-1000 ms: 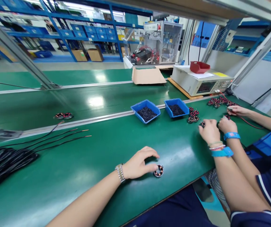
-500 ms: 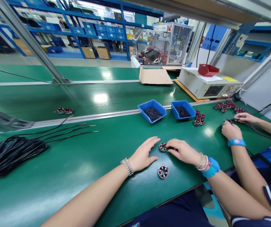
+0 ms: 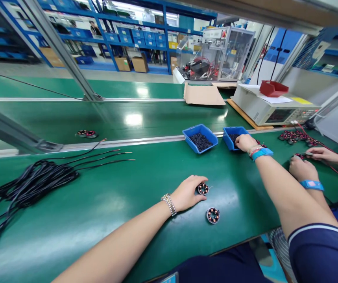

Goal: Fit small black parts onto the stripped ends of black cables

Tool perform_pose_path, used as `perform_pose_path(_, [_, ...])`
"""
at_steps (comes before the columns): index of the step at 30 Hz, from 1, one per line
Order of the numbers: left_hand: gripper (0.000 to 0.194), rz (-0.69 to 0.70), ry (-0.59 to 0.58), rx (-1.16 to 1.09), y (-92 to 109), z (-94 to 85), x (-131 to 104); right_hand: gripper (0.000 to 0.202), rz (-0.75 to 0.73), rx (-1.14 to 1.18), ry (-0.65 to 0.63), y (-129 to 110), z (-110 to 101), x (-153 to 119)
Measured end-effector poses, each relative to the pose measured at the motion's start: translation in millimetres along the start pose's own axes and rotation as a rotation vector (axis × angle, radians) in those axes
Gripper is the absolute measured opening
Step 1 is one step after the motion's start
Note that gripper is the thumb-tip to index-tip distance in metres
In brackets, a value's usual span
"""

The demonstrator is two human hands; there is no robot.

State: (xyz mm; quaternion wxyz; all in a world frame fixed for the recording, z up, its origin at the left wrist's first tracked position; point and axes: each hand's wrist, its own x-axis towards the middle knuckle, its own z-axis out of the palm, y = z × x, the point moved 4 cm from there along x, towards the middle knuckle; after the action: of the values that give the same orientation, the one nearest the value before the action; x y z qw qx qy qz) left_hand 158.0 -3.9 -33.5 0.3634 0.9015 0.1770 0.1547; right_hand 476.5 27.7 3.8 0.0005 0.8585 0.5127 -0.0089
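My left hand (image 3: 190, 193) curls thumb and fingers round a small ring-shaped motor stator (image 3: 203, 188) with copper windings, which rests on the green bench. A short wire end sticks out from its right side. Nearer to me lies a second motor stator (image 3: 213, 215), with no hand on it. My right hand (image 3: 244, 143) reaches into the right blue bin (image 3: 228, 144), its bent fingers down among short black tube pieces (image 3: 233, 137). Its fingertips are hidden, and I cannot make out what they pinch. To the left stands another blue bin (image 3: 202, 150) of black pieces.
A coil of black cable (image 3: 43, 181) with bare copper ends lies at left. On the right, a co-worker's hands (image 3: 304, 169) handle a stator near a group of stators (image 3: 297, 136). Behind stand a bench instrument (image 3: 277, 112) with a red bin (image 3: 273, 88) and a metal rail (image 3: 154, 140).
My right hand has let go of the stator and moved forward and right into the right blue bin. My left hand has closed on that stator. The view has shifted slightly.
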Motion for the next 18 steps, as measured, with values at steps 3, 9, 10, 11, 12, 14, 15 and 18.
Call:
perform_pose_path(3, [0.052,0.004,-0.005,-0.007,-0.4,-0.8,0.2,0.018,0.031,-0.004,0.034,2.7,0.9,-1.3])
perform_pose_path(9, [0.051,0.013,0.003,0.023,0.9,-1.0,0.2,0.016,0.051,0.043,0.165,5.1,-22.3,-16.2])
perform_pose_path(10, [0.051,0.013,0.007,0.030,0.9,-0.9,0.2,0.016,0.037,0.124,0.211,-1.2,-26.1,-26.4])
perform_pose_path(11, [0.051,0.014,0.011,0.037,0.9,-0.7,0.2,0.017,0.015,0.254,0.242,-10.1,-27.6,-39.7])
perform_pose_path(12, [0.051,0.015,0.015,0.042,0.7,-0.4,0.3,0.018,-0.019,0.433,0.261,-21.5,-26.4,-55.9])
perform_pose_path(14, [0.049,0.021,0.021,0.052,0.5,0.4,0.6,0.019,-0.078,0.832,0.110,-50.0,-10.4,-92.4])
perform_pose_path(15, [0.049,0.025,0.023,0.055,0.5,0.8,0.8,0.019,-0.105,0.995,-0.001,-65.4,0.9,-111.3])
perform_pose_path(18, [0.047,0.031,0.029,0.065,1.0,1.5,1.1,0.019,-0.052,1.305,-0.262,-98.4,34.9,-156.5])
